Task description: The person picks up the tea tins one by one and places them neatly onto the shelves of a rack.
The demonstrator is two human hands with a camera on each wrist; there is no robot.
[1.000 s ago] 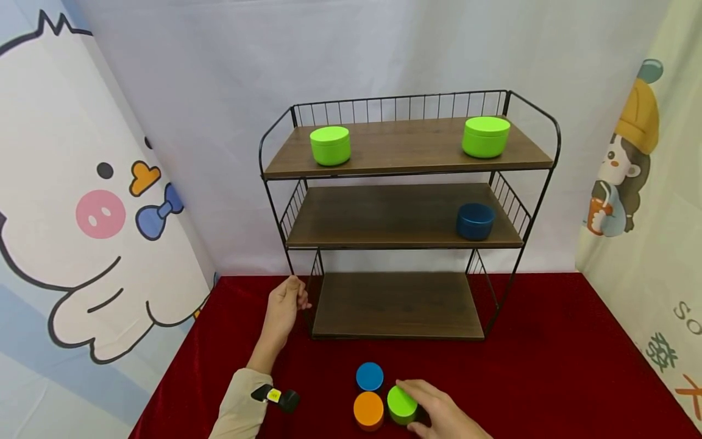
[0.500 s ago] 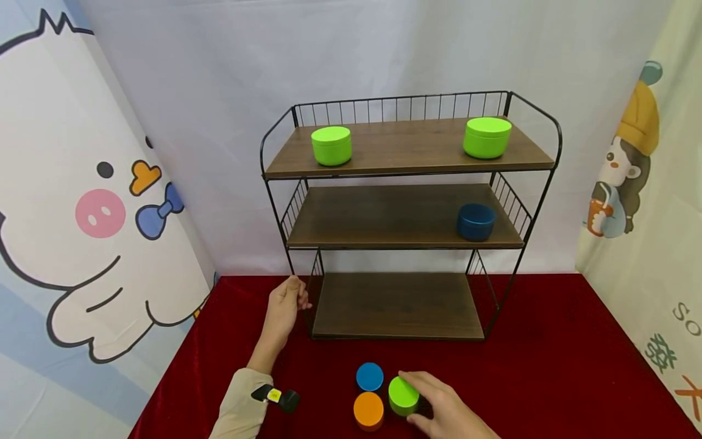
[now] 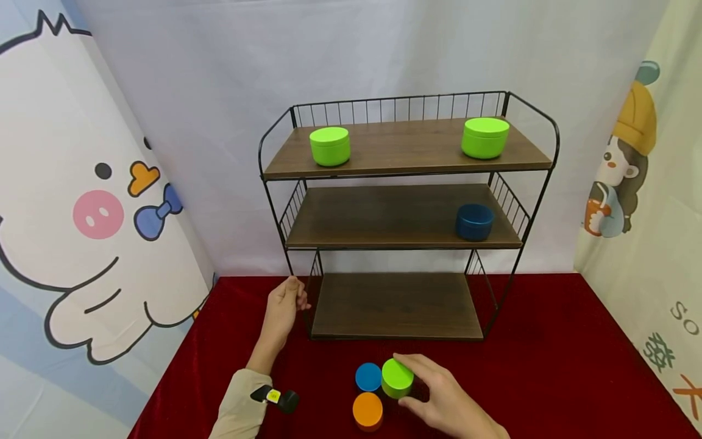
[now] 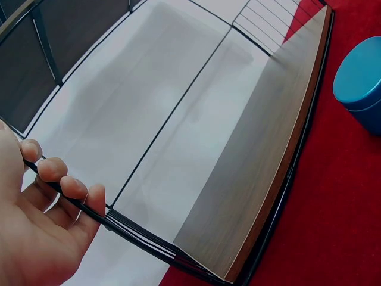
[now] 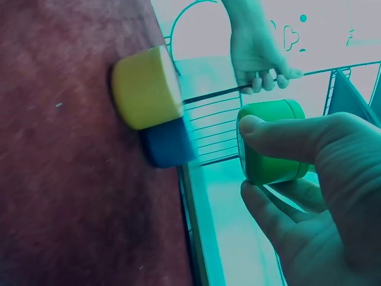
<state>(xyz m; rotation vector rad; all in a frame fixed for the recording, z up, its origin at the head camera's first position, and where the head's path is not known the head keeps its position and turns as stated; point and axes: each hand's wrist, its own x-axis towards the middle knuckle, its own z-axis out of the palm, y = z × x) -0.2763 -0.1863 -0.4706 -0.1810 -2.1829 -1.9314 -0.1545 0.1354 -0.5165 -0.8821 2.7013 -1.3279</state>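
My right hand (image 3: 445, 397) holds a small round green lidded tin (image 3: 397, 378) between thumb and fingers. In the right wrist view the thumb presses one side of the green tin (image 5: 277, 143), with fingers on the opposite side; it is up off the cloth. My left hand (image 3: 282, 308) grips the black wire side frame of a three-tier shelf rack (image 3: 378, 213); its fingers curl round the wire in the left wrist view. A blue tin (image 3: 368, 377) and an orange tin (image 3: 367, 411) stand close together on the red cloth, left of the green one.
On the top board sit a green tin (image 3: 330, 147) at left and another green tin (image 3: 485, 138) at right. A dark blue tin (image 3: 474, 222) stands at the right of the middle board. Red cloth (image 3: 548, 366) covers the table; curtains hang behind and beside it.
My right hand has lifted the green tin from beside the orange one and moved it forward, closer to the blue tin in the head view. My left hand stays on the rack.
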